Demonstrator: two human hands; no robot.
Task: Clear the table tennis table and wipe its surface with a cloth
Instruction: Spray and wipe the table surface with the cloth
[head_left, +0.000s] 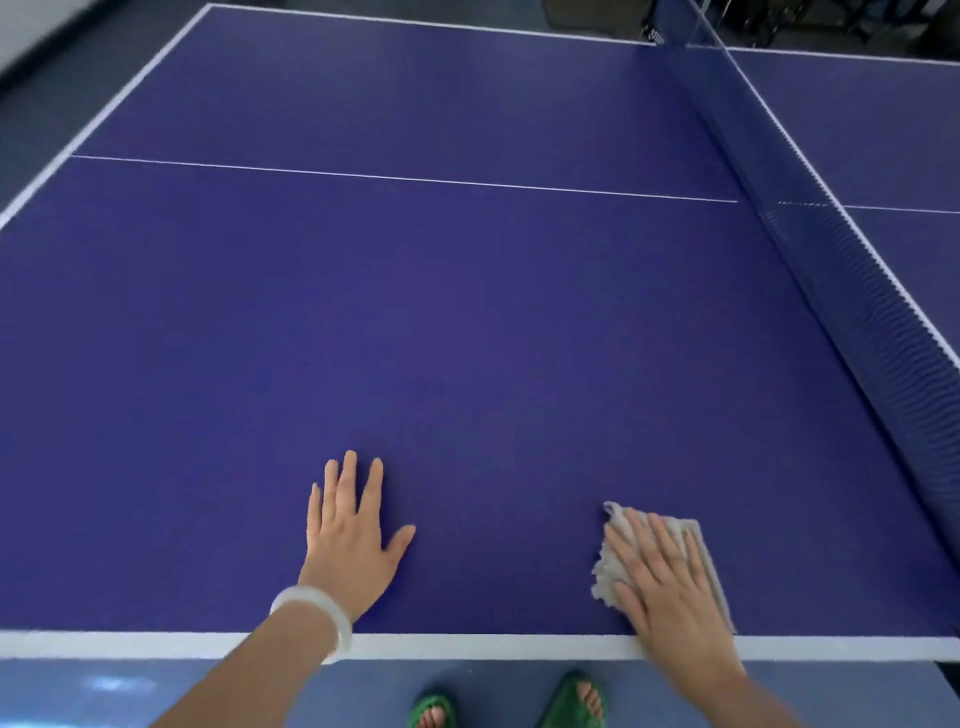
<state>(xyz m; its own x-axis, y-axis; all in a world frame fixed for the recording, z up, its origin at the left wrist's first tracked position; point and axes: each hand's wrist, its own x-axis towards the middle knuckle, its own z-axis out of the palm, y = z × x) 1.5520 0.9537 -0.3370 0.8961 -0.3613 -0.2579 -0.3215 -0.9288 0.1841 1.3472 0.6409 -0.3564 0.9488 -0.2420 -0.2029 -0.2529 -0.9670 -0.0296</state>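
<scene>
**Clearing looks done, wiping in progress**

No bats, balls or other loose items show on the desk (415, 312) on either side of the net (831, 249), so I judge the clearing part finished. Wiping is the current step. I can't tell from the surface which areas are already wiped: no streaks or wet marks are visible. The part beyond the net is only partly in view. My guess is that much of the wiping is left.

The cloth (608, 569) lies crumpled on my side of the net, close to it and right by the desk edge nearest me.

My right hand (670, 587) lies flat on top of the cloth, palm down. Its fingers are straight and slightly spread, pointing up and away from the net. It presses the cloth onto the desk and is not curled round it.

My left hand (348, 540) is farther from the net than the right, well apart from the cloth. It is palm down on bare desk with fingers straight and fanned and thumb out toward the net. It holds nothing and looks like a brace. There is a pale bangle (317, 608) on that wrist. Both forearms reach in over the near desk edge.
</scene>
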